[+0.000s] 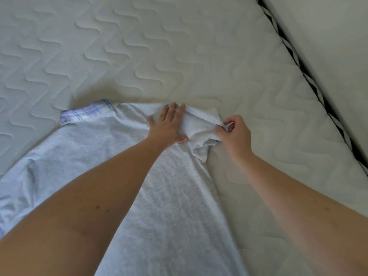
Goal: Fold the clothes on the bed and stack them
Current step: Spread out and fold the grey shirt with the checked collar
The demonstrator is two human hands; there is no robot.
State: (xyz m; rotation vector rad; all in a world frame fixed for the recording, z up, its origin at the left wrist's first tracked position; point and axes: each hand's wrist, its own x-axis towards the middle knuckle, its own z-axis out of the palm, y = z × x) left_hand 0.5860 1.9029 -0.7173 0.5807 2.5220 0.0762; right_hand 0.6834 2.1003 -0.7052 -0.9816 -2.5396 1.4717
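— Two hands work on one garment: the grey shirt (171, 196) lies spread on the near part of the bed (139, 46), with its checked collar (83, 113) at the far left.

— How is the grip?

— The left hand (169, 126) presses flat, fingers open, holding nothing. The right hand (236, 132) pinches the edge of the crumpled sleeve (201, 126).

— What could go wrong?

— I think, if the flat hand lifts too early, the pull on the sleeve may drag the whole shirt and wrinkle it, so the fold becomes uneven.
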